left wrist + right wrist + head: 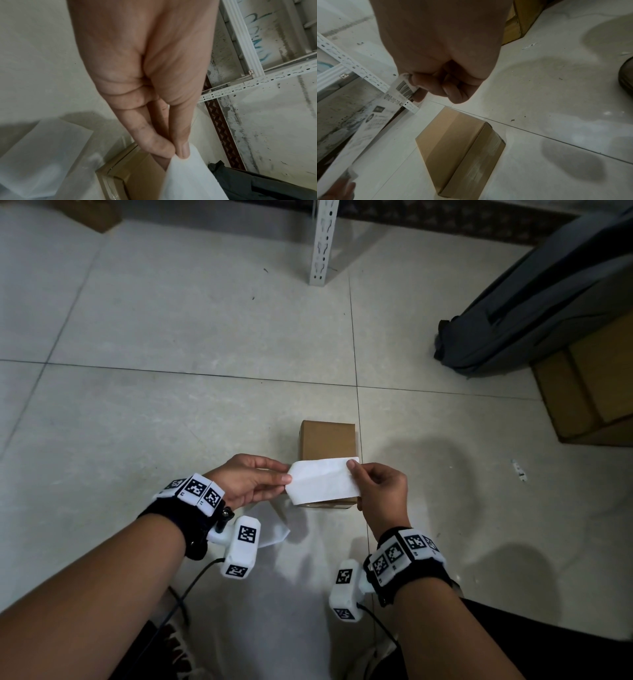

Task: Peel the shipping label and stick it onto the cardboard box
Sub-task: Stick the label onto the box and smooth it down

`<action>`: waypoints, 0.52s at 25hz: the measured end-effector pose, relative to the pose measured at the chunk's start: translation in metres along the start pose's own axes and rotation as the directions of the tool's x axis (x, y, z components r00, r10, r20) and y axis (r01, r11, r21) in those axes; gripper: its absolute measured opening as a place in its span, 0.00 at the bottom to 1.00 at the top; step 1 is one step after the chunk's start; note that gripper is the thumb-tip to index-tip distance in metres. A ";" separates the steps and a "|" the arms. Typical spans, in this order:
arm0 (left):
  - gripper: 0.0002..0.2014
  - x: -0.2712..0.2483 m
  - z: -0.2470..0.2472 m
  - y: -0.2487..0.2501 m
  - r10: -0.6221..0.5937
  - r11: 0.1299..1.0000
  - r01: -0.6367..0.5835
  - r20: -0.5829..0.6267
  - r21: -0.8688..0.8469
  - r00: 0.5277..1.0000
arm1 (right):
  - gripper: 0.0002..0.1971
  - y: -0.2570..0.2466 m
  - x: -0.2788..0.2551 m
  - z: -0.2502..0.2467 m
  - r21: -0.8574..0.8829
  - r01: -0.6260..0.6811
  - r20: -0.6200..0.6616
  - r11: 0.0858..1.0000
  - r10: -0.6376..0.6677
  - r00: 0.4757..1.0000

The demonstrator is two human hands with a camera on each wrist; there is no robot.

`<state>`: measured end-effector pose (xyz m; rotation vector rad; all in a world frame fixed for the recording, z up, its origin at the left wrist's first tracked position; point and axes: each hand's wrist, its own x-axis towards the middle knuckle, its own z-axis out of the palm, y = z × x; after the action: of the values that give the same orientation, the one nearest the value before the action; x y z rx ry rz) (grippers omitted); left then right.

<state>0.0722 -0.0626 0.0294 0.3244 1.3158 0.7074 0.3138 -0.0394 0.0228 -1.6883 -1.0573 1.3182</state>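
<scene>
Left hand (248, 481): thumb and fingers pinch the left end of the white rectangular paper shipping label (323, 481). Right hand (380, 494): thumb and forefinger pinch the right end, other fingers curled. Label: held flat in the air above the near end of the small brown cardboard box (327, 441), blank side up, barcode side down. Box: closed, taped, on the pale tiled floor (171, 405). Crumpled white paper sheet (270, 525): floor, 7 o'clock of box. White perforated metal shelf post (322, 241): 12 o'clock. Grey fabric bag (534, 306): 2 o'clock, on a large brown carton (589, 398).

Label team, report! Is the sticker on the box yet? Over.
Both hands pinch the label. Not stuck yet; held above the box. Nothing in the way.
</scene>
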 end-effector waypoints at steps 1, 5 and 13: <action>0.17 -0.001 0.000 0.000 0.004 1.000 -0.004 -0.005 0.009 1.000 | 0.14 0.000 0.000 -0.001 -0.005 0.001 -0.003 1.000 -0.001 1.000; 0.14 0.004 0.005 0.003 0.084 0.992 -0.071 -0.125 0.100 0.989 | 0.15 0.002 0.003 0.002 -0.067 -0.004 -0.026 0.998 0.002 1.000; 0.02 0.014 0.012 0.005 0.484 0.726 -0.287 -0.169 0.625 0.859 | 0.16 -0.015 0.007 0.008 -0.293 0.054 -0.155 0.955 -0.103 0.982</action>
<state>0.0833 -0.0482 0.0245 1.0563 1.7999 0.7106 0.3042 -0.0265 0.0315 -1.9111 -1.2472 0.9858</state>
